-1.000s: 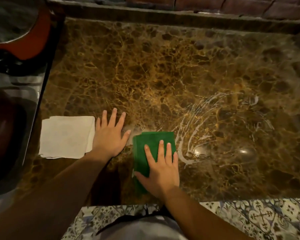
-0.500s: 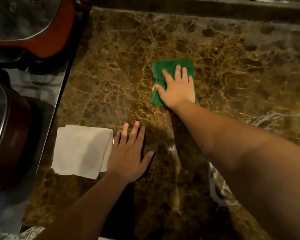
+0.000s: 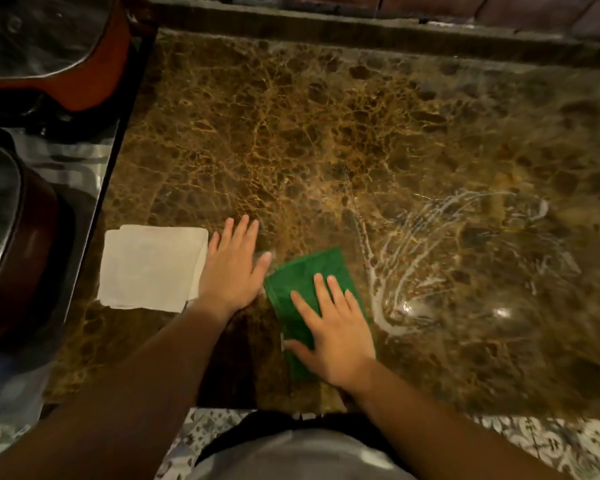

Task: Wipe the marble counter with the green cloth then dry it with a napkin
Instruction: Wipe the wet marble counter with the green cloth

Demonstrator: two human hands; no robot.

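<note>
The right hand [image 3: 336, 327], flat on the green cloth [image 3: 312, 271], has pulled back from the far worktop [image 3: 326, 133]; left hand [image 3: 231, 271] stays flat, fingers spread, beside the napkin [image 3: 149, 266]. Wiping continues.

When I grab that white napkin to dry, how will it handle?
The napkin looks thin and folded flat, so probably light and floppy, its layers apt to separate. Near the wet streaks it would likely soak and tear easily. Left hand rests flat beside it.
</note>
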